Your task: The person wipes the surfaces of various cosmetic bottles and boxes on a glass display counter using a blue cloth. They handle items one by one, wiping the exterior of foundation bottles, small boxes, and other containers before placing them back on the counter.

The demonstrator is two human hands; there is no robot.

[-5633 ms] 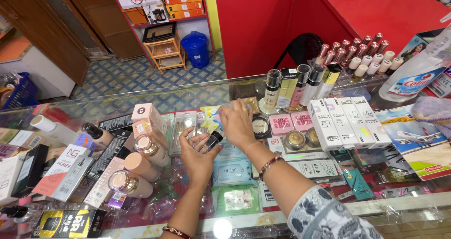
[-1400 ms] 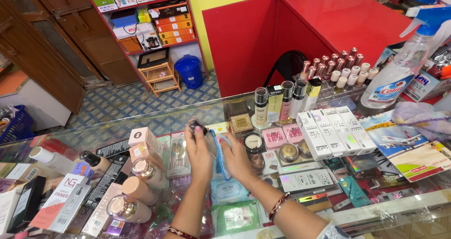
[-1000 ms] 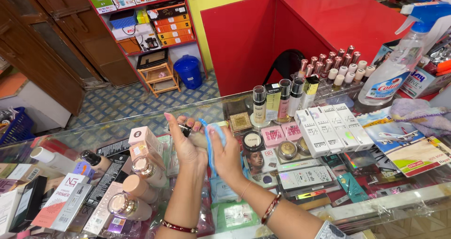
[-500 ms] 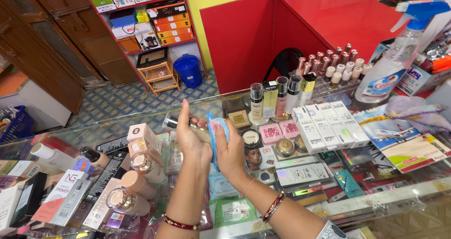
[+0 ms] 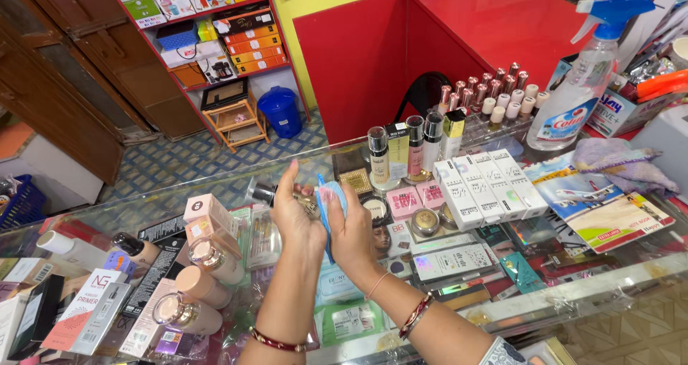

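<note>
My left hand [image 5: 292, 211] is raised over the glass counter [image 5: 588, 279] with its fingers pointing up. It holds a small clear cosmetic bottle with a dark cap [image 5: 264, 192] that sticks out to the left. My right hand [image 5: 352, 232] presses a light blue cloth [image 5: 331, 196] against the bottle, palm to palm with the left hand. Both wrists wear red bangles. Most of the bottle's body is hidden between hand and cloth.
White cosmetic boxes [image 5: 481, 182], tall tubes [image 5: 408, 146], compacts [image 5: 425, 221] and pink foundation bottles [image 5: 197, 254] crowd the counter. A spray bottle [image 5: 582, 85] and a purple cloth [image 5: 620, 160] sit at the right. A blue bin [image 5: 279, 110] stands on the floor beyond.
Both hands have lifted off the counter and come together. The left fingers have straightened upward, and the blue cloth has moved against the bottle.
</note>
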